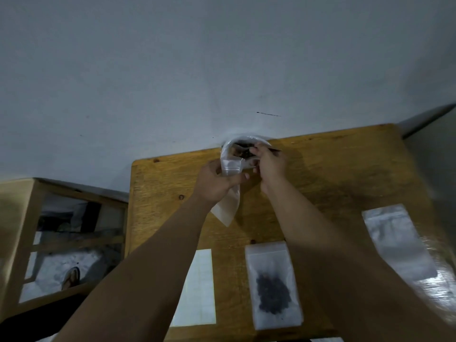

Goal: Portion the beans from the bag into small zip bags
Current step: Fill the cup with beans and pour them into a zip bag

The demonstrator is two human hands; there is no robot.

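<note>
A clear bean bag (243, 144) stands open at the far edge of the wooden table (333, 174), against the wall, with dark beans inside. My left hand (217, 182) holds a small empty zip bag (229, 206) by its top, just in front of the bean bag's mouth. My right hand (269, 164) reaches into the bean bag's opening with its fingers pinched; what they hold is hidden. A filled small zip bag (272, 287) with dark beans lies flat at the near middle of the table.
A white sheet (199, 290) lies left of the filled bag. A stack of clear empty bags (399, 245) lies at the right. A wooden shelf unit (61, 233) stands left of the table. The wall (172, 70) rises directly behind.
</note>
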